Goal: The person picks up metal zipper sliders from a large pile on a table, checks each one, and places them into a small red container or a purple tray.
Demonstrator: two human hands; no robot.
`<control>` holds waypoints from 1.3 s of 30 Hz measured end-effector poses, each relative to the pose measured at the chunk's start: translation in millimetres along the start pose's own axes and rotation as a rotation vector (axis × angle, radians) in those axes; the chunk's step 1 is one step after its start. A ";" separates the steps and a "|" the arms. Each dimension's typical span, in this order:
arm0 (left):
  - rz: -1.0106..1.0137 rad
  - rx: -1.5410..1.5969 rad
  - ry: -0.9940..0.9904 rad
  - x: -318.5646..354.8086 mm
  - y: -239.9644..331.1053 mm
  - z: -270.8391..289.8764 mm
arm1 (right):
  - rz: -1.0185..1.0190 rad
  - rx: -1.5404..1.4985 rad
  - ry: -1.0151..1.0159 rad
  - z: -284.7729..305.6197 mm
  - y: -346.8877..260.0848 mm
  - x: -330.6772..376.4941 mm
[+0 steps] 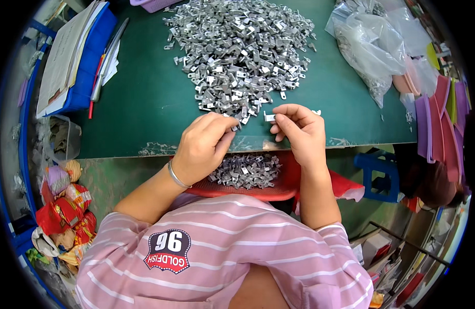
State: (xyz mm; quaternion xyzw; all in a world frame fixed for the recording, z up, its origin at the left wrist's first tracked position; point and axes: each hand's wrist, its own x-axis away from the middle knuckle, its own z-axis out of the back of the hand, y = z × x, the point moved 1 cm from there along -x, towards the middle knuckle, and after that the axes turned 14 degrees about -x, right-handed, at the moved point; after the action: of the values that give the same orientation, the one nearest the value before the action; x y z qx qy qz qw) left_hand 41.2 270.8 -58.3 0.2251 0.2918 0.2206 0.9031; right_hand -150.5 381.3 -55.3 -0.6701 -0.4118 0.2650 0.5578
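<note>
A large heap of small silvery metal brackets point(242, 49) covers the middle of the green table point(134, 103). My right hand point(301, 131) pinches one bent metal bracket point(270, 118) between thumb and forefinger, just above the table near its front edge. At the near end of the heap, my left hand point(206, 139) has its thumb and forefinger closed on another small metal bracket point(237, 126), partly hidden by the fingers. Below the table edge, a red basket point(232, 191) at my lap holds many more of these brackets.
A blue tray point(96, 56) with papers stands at the left, beside a red pencil point(91, 109). Clear plastic bags point(368, 44) lie at the far right, near pink and purple plastic bins point(441, 118). A blue stool point(376, 175) stands under the table's right side.
</note>
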 end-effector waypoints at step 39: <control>0.168 0.366 0.045 12.7 -14.1 -1.0 | 0.949 0.856 0.016 46.8 -85.2 -69.9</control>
State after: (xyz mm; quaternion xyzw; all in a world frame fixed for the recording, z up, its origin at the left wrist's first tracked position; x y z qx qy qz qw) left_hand 53.6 266.5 -71.9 0.4042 0.3272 0.2435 0.8187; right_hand -246.8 350.0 8.6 -0.4994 0.0764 0.6191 0.6012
